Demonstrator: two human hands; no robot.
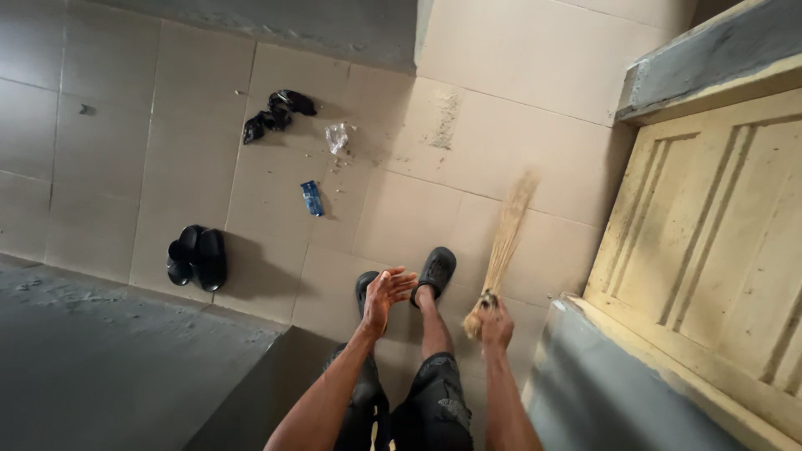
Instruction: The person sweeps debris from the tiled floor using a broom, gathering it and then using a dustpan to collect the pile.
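Gripping the bound end of a straw broom (504,242), the right hand (496,325) holds a light, springy bundle whose loose bristles fan ahead of it over the tiled floor (401,217), while the left hand (386,294) hangs open and empty beside it.
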